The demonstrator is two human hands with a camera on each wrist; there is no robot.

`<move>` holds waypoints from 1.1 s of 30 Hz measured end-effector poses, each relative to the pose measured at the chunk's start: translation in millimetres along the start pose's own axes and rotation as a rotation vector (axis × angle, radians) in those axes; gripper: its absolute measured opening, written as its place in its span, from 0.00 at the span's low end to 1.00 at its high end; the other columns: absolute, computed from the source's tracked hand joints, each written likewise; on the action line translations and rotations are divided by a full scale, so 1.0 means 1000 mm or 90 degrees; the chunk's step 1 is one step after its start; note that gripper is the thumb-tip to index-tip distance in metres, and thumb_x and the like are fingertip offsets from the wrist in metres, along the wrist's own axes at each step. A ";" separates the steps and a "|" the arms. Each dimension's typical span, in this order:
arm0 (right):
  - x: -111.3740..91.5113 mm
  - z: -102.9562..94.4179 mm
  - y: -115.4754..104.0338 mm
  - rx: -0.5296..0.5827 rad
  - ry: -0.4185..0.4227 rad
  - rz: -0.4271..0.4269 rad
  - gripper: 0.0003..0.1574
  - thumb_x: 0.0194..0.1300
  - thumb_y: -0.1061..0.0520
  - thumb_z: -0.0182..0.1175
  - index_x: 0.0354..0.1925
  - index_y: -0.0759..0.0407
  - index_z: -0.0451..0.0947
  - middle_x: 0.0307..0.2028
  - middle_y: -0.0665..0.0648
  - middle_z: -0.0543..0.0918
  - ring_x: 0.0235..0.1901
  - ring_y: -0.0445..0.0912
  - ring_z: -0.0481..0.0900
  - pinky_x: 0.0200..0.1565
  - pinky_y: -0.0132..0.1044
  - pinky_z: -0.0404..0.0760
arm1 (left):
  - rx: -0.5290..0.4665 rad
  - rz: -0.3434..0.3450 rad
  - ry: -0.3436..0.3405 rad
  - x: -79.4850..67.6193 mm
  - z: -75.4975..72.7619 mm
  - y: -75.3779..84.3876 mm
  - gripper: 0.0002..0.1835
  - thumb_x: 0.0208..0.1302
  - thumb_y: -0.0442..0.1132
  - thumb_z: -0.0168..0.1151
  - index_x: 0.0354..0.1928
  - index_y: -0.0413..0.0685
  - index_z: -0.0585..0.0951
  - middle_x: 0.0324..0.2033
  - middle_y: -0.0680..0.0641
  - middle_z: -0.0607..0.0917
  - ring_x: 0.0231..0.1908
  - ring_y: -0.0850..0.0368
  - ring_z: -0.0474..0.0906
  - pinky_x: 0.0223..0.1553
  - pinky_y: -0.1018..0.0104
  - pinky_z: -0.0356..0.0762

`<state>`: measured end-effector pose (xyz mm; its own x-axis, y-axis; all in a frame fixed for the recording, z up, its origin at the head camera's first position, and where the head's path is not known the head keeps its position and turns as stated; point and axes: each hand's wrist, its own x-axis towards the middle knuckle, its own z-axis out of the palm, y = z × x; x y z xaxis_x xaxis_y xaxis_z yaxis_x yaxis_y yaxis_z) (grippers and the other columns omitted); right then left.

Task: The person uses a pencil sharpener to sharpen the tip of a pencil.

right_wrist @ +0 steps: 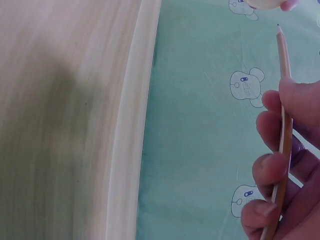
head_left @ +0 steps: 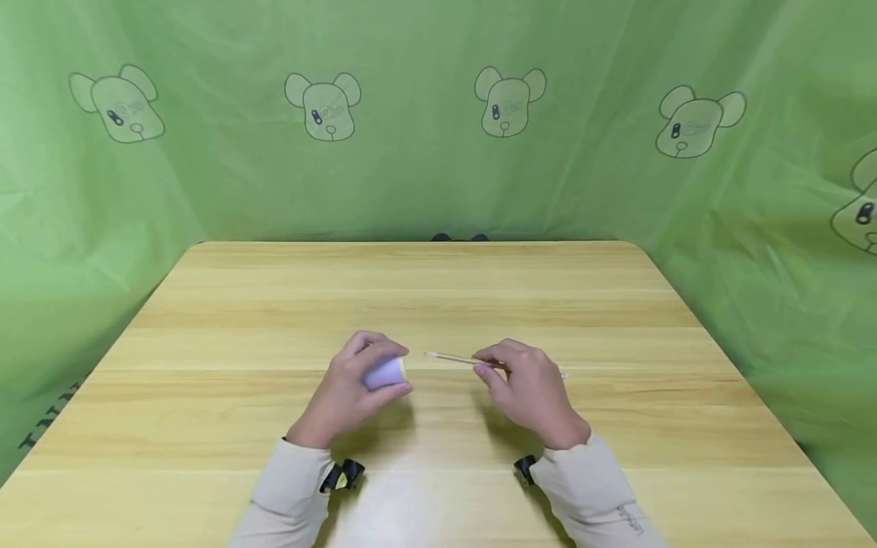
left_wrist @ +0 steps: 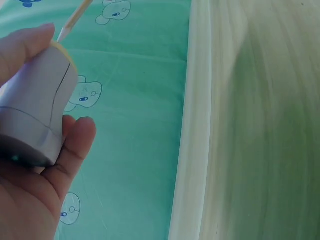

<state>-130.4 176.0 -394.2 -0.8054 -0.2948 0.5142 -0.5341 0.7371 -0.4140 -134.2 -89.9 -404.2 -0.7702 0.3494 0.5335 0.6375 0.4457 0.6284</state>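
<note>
A small lilac cylinder with a yellow rim, like a pencil sharpener [head_left: 384, 373], sits in my left hand [head_left: 356, 384]. The thumb and fingers curl round it, and its yellow-rimmed end faces right. Seam lines and a dark base show on the sharpener [left_wrist: 37, 95] in the left wrist view. My right hand [head_left: 530, 384] grips a pale wooden pencil [head_left: 450, 358] between thumb and fingers. Its sharpened tip points left toward the yellow rim, a short gap away. Along the curled fingers runs the shaft of the pencil [right_wrist: 284, 135] in the right wrist view.
Both hands are above a light wood-grain table [head_left: 438, 289]. A green curtain [head_left: 411, 175] printed with bear heads surrounds the table's back and sides. Black wrist cameras [head_left: 352, 473] sit at the beige sleeves [head_left: 291, 483].
</note>
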 end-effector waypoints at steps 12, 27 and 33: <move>-0.001 -0.008 0.006 0.100 -0.013 0.092 0.10 0.62 0.68 0.63 0.42 0.63 0.84 0.30 0.50 0.81 0.29 0.42 0.77 0.30 0.35 0.80 | -0.011 -0.051 0.009 0.000 0.002 0.001 0.21 0.51 0.31 0.72 0.49 0.48 0.80 0.46 0.43 0.72 0.40 0.47 0.75 0.36 0.60 0.82; -0.004 -0.016 0.021 0.204 0.039 0.230 0.12 0.62 0.67 0.63 0.45 0.70 0.82 0.31 0.59 0.83 0.28 0.47 0.78 0.29 0.31 0.79 | -0.025 -0.002 0.148 0.000 0.009 -0.006 0.24 0.42 0.27 0.77 0.41 0.42 0.75 0.45 0.40 0.80 0.44 0.47 0.79 0.42 0.58 0.83; -0.005 -0.019 0.029 0.187 0.067 0.301 0.13 0.63 0.64 0.63 0.46 0.70 0.81 0.32 0.60 0.83 0.30 0.48 0.77 0.32 0.30 0.78 | -0.010 -0.021 0.167 0.000 0.011 -0.009 0.24 0.41 0.30 0.79 0.38 0.42 0.73 0.44 0.40 0.83 0.40 0.50 0.79 0.41 0.57 0.81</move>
<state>-137.6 210.6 -394.6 -0.9523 0.0996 0.2886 -0.1833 0.5692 -0.8015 -140.5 -84.9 -416.3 -0.7612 0.1085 0.6394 0.6136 0.4399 0.6558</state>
